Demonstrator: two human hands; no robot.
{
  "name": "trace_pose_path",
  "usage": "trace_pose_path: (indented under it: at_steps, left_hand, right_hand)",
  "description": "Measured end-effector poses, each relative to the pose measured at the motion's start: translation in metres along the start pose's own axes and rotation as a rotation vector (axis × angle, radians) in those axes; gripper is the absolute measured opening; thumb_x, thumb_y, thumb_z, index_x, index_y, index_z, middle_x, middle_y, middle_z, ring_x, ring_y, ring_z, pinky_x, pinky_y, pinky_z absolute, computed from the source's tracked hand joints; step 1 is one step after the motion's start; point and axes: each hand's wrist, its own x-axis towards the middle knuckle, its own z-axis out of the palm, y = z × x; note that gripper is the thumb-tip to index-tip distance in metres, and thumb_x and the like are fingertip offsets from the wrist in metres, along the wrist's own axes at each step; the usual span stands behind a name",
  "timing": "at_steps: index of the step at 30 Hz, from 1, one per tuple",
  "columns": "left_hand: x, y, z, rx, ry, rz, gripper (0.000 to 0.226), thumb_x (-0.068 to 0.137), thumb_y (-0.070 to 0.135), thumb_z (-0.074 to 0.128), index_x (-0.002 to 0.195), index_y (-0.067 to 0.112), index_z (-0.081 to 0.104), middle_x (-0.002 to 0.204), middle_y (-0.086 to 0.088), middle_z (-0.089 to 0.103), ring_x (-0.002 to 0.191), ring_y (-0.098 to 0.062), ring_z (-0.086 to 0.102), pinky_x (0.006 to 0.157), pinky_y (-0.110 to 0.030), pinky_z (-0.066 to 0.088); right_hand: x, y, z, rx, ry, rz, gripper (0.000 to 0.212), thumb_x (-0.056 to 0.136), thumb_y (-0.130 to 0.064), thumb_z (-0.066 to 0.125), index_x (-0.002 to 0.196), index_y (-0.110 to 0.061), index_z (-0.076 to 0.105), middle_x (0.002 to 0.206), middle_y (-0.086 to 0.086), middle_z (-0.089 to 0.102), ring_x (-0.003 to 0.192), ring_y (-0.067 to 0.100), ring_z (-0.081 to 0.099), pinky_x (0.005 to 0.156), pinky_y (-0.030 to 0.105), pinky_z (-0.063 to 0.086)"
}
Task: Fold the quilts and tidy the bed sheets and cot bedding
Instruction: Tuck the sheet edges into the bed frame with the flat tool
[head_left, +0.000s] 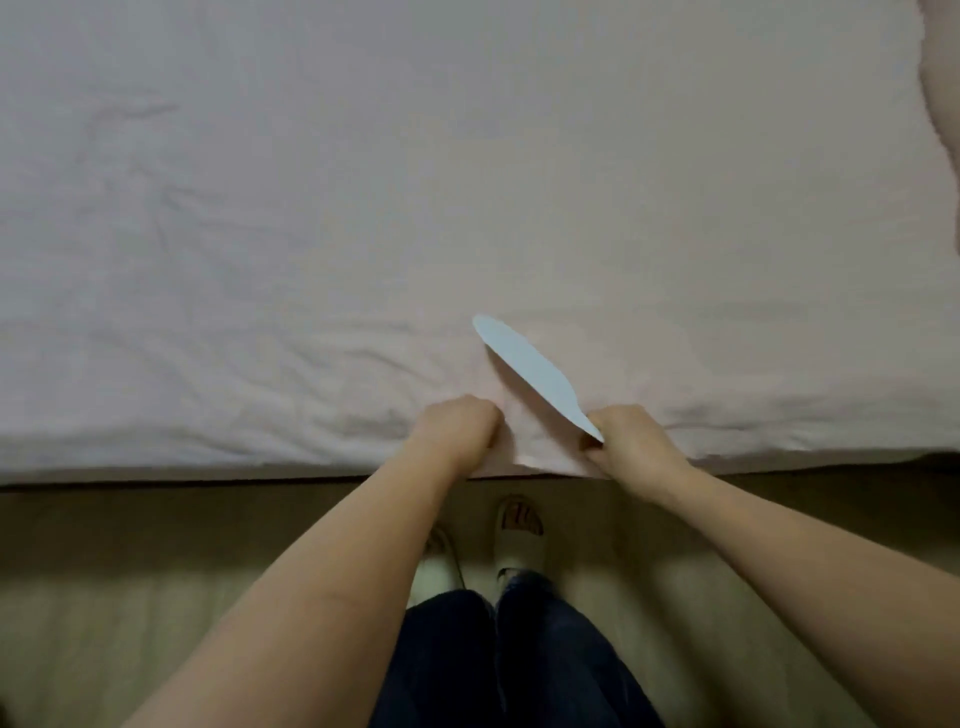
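I'm looking down at my own two bare forearms, no sleeves on either. Below them, my dark navy denim trousers (514, 660), and on my feet pale cream open-toed slippers (519, 540) with reddish stripes across the toes.

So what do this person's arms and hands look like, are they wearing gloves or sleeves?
No gloves and no sleeves in view: both forearms are bare right to the bottom of the picture. The left hand and right hand are bare too, and no rings, watch or bracelets show. Lower down, the person wears dark blue trousers and pale slippers.
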Motion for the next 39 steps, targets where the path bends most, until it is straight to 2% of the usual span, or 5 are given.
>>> trace_pose_path:
  at_steps: [6,10,31,36,39]
  left_hand:
    - [-0.068,-0.131,-0.019,-0.718,0.633,-0.889,0.028,0.093,0.031,0.055,0.092,0.005,0.063,0.101,-0.016,0.068,0.098,-0.034,0.06,0.077,-0.033,0.042]
    - [-0.09,-0.192,-0.006,-1.225,0.617,-1.279,0.054,0.087,0.037,0.065,0.118,-0.006,0.056,0.116,-0.024,0.063,0.108,-0.038,0.061,0.088,-0.037,0.051]
    - [-0.106,-0.211,0.045,-1.622,0.869,-1.081,0.025,0.08,-0.006,0.058,0.062,0.01,0.055,0.087,-0.016,0.067,0.084,-0.032,0.067,0.076,-0.035,0.058]
    - [-0.113,-0.23,0.012,-1.86,0.682,-0.978,0.024,0.09,-0.009,0.054,0.113,-0.004,0.059,0.082,-0.018,0.063,0.068,-0.028,0.064,0.043,-0.025,0.054]
    - [-0.132,-0.254,0.001,-1.756,0.765,-1.052,0.03,0.091,0.011,0.063,0.117,-0.003,0.059,0.088,-0.015,0.061,0.068,-0.025,0.061,0.065,-0.034,0.058]
  right_hand:
    - [0.026,-0.134,0.003,0.093,0.058,-0.335,0.013,0.086,-0.007,0.054,0.086,-0.004,0.066,0.087,0.017,0.061,0.083,0.033,0.058,0.064,0.032,0.031]
    - [0.052,-0.243,0.043,0.021,0.054,-0.538,0.03,0.083,-0.01,0.06,0.113,-0.008,0.058,0.104,0.011,0.049,0.099,0.027,0.049,0.071,0.029,0.036]
    - [0.047,-0.293,0.112,-0.01,-0.129,-0.35,0.022,0.081,-0.001,0.059,0.101,-0.002,0.068,0.1,0.015,0.067,0.09,0.033,0.064,0.081,0.04,0.055]
    - [0.073,-0.303,0.078,-0.067,-0.238,-0.418,0.013,0.08,-0.005,0.064,0.089,-0.003,0.074,0.09,0.013,0.071,0.084,0.025,0.067,0.079,0.037,0.055]
    - [0.063,-0.325,0.067,0.063,-0.164,-0.455,0.009,0.079,-0.003,0.064,0.076,-0.004,0.073,0.077,0.008,0.07,0.074,0.018,0.066,0.073,0.035,0.055]
